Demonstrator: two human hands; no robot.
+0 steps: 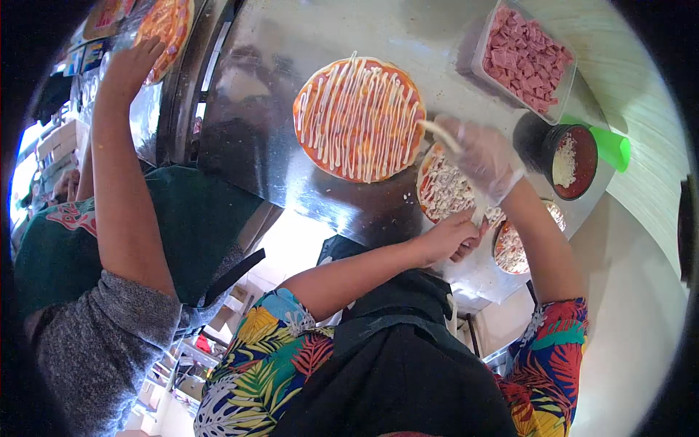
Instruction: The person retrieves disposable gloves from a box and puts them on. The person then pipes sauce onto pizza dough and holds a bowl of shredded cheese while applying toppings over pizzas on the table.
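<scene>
My right hand (489, 162), in a clear plastic glove, is closed around a slim white piping bag (443, 136), its narrow end pointing up-left. Below it, my bare left hand (457, 234) has its fingers curled round the bag's lower end. Left of the bag's tip lies a large pizza base (360, 120) with red sauce and white zigzag lines across it. Under my hands, partly hidden, sits a pizza (444, 188) topped with pale shreds. A smaller topped pizza (512, 251) shows beside my right forearm, which hides part of it.
A clear tub of diced ham (526, 62) stands at the back right of the metal counter (255, 146). Nearby are a dark bowl of white crumbles (573, 162) and a green cup (610, 148). At left, a co-worker's hand (135, 67) touches another pizza (166, 33).
</scene>
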